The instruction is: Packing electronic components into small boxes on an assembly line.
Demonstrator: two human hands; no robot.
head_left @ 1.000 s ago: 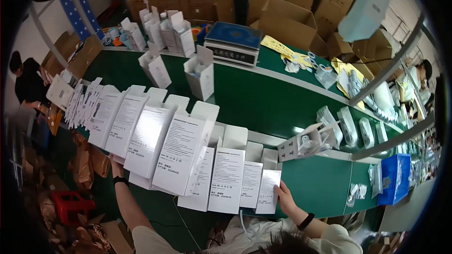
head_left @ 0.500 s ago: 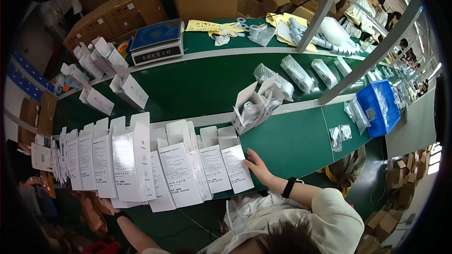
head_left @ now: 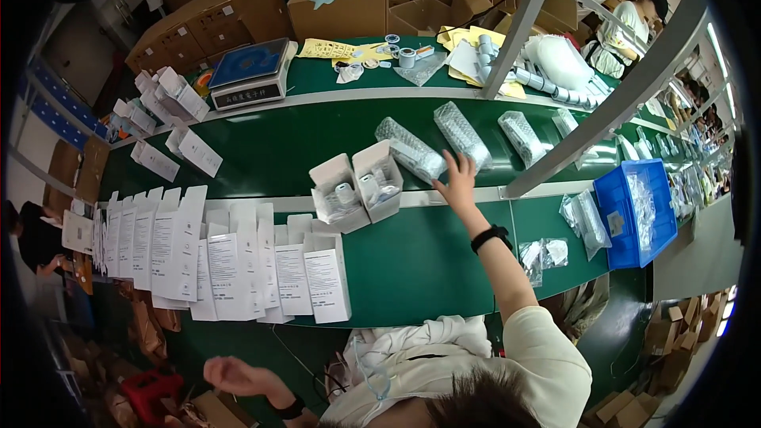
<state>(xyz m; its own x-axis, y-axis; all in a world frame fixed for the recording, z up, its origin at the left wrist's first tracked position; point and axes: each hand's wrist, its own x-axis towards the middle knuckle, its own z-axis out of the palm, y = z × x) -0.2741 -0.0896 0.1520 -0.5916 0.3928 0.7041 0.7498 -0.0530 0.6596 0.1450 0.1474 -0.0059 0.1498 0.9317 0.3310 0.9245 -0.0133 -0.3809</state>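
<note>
My right hand reaches over the rail with its fingers spread, empty. Its fingertips are at the gap between two bubble-wrapped packages, one on the left and one on the right; whether they touch either I cannot tell. Left of this hand, two open white boxes hold clear-bagged parts. My left hand hangs off the table's near edge, somewhat blurred, its fingers loosely bent and nothing seen in them. A row of white printed boxes with raised flaps stands on the left of the green table.
A blue bin with bagged items stands at the right, beside clear packets. A slanted metal post rises near my right hand. Further back are a scale, tape rolls and cardboard boxes. Another person works far right.
My right hand has left the end of the white box row and reached forward to the bubble-wrapped packages. My left hand has come away from the row's near side. The view has shifted.
</note>
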